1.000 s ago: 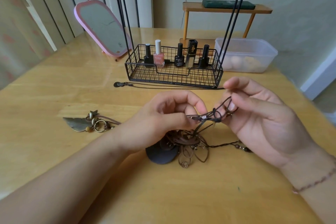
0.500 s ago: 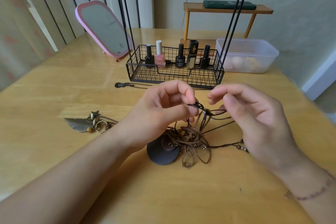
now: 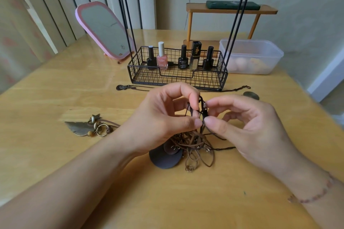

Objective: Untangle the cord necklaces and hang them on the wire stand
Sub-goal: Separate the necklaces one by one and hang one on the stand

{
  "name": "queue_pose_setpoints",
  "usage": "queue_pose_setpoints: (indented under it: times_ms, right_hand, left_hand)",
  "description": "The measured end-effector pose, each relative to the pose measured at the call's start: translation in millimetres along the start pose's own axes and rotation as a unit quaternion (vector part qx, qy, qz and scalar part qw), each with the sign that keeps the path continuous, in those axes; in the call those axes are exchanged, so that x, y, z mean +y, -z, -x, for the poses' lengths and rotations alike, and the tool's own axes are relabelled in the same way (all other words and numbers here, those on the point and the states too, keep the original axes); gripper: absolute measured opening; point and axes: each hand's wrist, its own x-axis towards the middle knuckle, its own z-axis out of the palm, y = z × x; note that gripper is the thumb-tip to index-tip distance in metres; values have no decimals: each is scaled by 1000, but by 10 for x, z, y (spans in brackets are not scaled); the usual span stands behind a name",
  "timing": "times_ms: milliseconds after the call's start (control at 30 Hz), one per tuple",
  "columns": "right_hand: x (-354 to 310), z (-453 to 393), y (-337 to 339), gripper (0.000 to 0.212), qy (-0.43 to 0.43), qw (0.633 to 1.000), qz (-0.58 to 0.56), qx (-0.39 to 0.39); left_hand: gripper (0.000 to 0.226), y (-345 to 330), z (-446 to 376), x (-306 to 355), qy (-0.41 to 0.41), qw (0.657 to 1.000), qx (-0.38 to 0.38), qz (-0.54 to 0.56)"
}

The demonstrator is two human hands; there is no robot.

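Head view is looking down on a wooden tabletop (image 3: pixel 55 89), with the wire stand (image 3: pixel 177 75) sitting at its middle. Far left of the stand, a pink-framed mirror (image 3: pixel 105 30) is leaning back. Nearer the camera and left of the stand, a feather pendant (image 3: pixel 79 128) with rings and beads is lying flat. Just in front of the stand's left corner, a thin chain necklace (image 3: pixel 130 87) is stretching along the stand's front edge. Inside the stand's basket, nail polish bottles (image 3: pixel 162 55) are standing upright in a row, and thin black rods are rising from its ends. In front of the stand, the left hand (image 3: pixel 160 122) is pinching a dark cord between thumb and forefinger, and the right hand (image 3: pixel 247 126) is pinching the same cord just beside it, fingertips nearly touching. The cords are running down from both hands into the tangled cord necklaces (image 3: pixel 195 145), which are resting on the tabletop below the hands, beside a dark round pendant (image 3: pixel 163 160). Right of the stand, a clear plastic box (image 3: pixel 251 55) is sitting; behind the stand, a small wooden shelf (image 3: pixel 230 10) is carrying a dark flat object.
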Motion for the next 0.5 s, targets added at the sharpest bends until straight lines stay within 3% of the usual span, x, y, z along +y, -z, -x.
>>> queue_pose_setpoints:
  times_ms: [200, 333, 500]
  right_hand:
    - [0, -2, 6, 8, 56, 995, 70, 40]
    - [-25, 8, 4, 18, 79, 991, 106, 37]
    - [-20, 3, -2, 12, 84, 991, 94, 43]
  left_hand:
    - [38, -7, 3, -7, 11, 1000, -24, 16]
    - [39, -12, 5, -14, 16, 999, -35, 29]
    - [44, -9, 1, -17, 24, 999, -30, 19]
